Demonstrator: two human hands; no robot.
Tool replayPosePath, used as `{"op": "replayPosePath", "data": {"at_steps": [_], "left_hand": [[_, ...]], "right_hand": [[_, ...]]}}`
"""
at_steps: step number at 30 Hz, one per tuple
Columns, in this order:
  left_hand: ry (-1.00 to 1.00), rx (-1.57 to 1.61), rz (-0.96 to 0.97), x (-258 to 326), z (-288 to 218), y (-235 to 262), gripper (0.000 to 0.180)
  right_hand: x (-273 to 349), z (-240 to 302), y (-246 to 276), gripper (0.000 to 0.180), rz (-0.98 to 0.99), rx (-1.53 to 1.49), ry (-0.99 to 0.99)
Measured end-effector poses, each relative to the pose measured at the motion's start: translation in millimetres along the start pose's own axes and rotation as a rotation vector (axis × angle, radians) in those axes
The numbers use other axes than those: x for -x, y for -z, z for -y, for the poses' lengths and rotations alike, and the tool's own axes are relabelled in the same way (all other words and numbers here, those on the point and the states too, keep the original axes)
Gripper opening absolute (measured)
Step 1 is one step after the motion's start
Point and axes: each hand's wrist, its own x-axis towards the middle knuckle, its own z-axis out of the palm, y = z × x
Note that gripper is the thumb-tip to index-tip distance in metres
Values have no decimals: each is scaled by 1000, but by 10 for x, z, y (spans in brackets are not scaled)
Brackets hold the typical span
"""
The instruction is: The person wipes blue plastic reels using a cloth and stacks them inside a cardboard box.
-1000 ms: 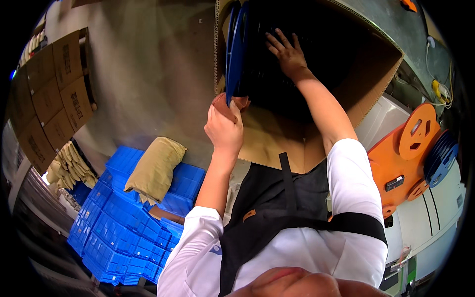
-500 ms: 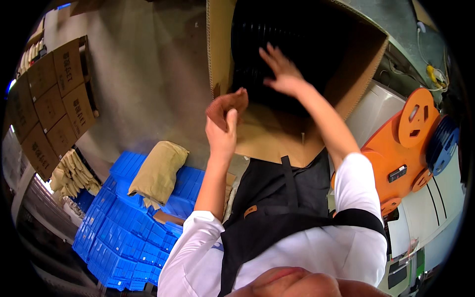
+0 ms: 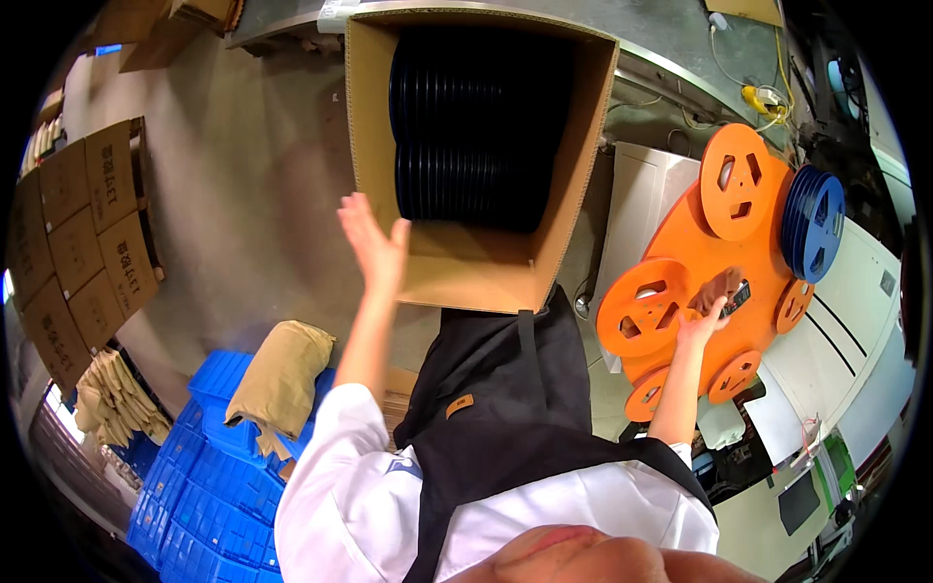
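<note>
My left hand (image 3: pixel 377 251), its fingers spread, is beside the left wall of an open cardboard box (image 3: pixel 466 282) and holds nothing. Inside the box stand two rows of dark reels (image 3: pixel 452 180), set on edge side by side. Over to the right, my right hand (image 3: pixel 696 328) grips a brown cloth (image 3: pixel 717 290), slightly blurred. The cloth is above an orange round plate (image 3: pixel 680 243), close to a small black device (image 3: pixel 739 297). Several orange discs with cut-outs, such as an orange disc (image 3: pixel 734 185), sit around that plate.
A stack of blue reels (image 3: pixel 814 223) stands at the plate's far right. On the left are blue plastic crates (image 3: pixel 209 476) with a tan sack (image 3: pixel 282 374) on top, and stacked cartons (image 3: pixel 87 228) farther off. A grey worktop (image 3: pixel 671 58) lies behind the box.
The brown cloth has passed from my left hand to my right. My right hand has moved from the box to the orange plate. The view has shifted, showing more of the reels.
</note>
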Motion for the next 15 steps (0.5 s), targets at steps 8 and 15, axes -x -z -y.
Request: {"op": "replayPosePath", "data": {"at_steps": [8, 15], "left_hand": [[395, 491, 211, -591, 782, -484, 47], [212, 333, 85, -89, 617, -263, 36]], "right_hand": [[789, -1250, -1404, 92, 930, 663, 531], [811, -1587, -1197, 42, 794, 522, 696]]}}
